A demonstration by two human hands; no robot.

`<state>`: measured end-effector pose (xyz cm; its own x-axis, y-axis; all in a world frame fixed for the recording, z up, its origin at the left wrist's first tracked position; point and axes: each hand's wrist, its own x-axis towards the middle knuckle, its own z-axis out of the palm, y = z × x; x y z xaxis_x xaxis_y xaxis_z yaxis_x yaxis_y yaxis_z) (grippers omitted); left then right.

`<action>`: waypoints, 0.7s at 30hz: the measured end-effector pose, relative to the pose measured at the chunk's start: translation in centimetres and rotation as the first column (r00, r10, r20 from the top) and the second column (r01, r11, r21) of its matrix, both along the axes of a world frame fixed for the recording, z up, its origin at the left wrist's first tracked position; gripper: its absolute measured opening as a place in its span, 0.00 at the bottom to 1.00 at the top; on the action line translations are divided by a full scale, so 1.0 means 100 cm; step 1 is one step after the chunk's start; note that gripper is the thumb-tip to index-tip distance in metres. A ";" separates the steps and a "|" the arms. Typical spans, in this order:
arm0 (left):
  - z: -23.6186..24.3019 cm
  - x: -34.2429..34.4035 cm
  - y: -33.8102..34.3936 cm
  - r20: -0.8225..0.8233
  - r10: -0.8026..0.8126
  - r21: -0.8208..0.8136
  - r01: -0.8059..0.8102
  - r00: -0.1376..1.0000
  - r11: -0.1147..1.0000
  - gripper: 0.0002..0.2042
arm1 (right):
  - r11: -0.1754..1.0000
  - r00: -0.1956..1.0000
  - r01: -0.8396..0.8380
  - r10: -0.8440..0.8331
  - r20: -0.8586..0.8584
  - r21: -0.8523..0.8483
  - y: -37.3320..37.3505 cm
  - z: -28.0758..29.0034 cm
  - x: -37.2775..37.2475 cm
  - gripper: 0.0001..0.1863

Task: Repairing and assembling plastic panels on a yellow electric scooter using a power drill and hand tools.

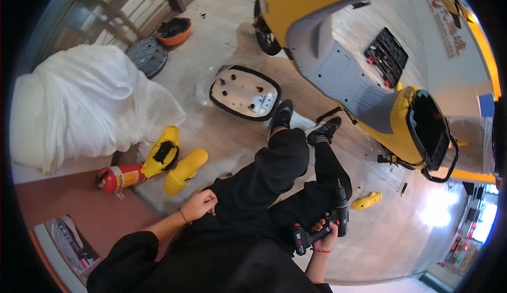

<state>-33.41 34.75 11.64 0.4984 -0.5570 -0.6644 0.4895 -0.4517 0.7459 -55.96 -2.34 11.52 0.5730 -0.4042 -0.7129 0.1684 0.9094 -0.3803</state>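
My right hand (328,231) is wrapped round the handle of a black cordless drill (340,211), held over my right leg with its chuck toward the far side. Resting by my left thigh, my left hand (202,203) has its fingers curled in, and nothing shows in it. Close to that hand on the floor lies a yellow curved plastic part (186,170). Beyond my feet stands a yellow scooter (301,7) with a grey footboard (346,76) and its rear storage well (426,126) uncovered. A small yellow part (367,200) lies right of the drill.
An oval white panel with a black rim (245,93) lies by my shoe. Left are a red fire extinguisher (119,178), another yellow part (162,153) and a white-draped object (84,103). Past the scooter lies an open tool case (387,55). An orange helmet-like shell (174,31) sits far left.
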 end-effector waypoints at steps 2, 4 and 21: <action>-0.002 -0.002 0.006 -0.019 0.042 -0.001 -0.043 0.999 0.999 0.06 | 1.000 1.000 -0.024 0.024 -0.012 -0.013 -0.001 0.000 0.005 0.20; -0.006 -0.007 0.012 -0.039 0.090 0.001 -0.090 0.995 0.996 0.06 | 0.999 0.999 -0.028 0.027 -0.027 -0.038 0.000 -0.002 0.010 0.20; -0.190 -0.067 0.182 0.308 0.207 0.517 -0.346 0.929 0.783 0.12 | 0.961 0.982 -0.188 0.190 -0.011 -0.202 -0.006 0.007 0.015 0.22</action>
<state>-40.08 52.93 -7.35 0.7447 0.0565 -0.6650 0.5106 -0.6898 0.5133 -54.49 -2.96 12.23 0.6583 -0.4225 -0.6230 0.0044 0.8298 -0.5581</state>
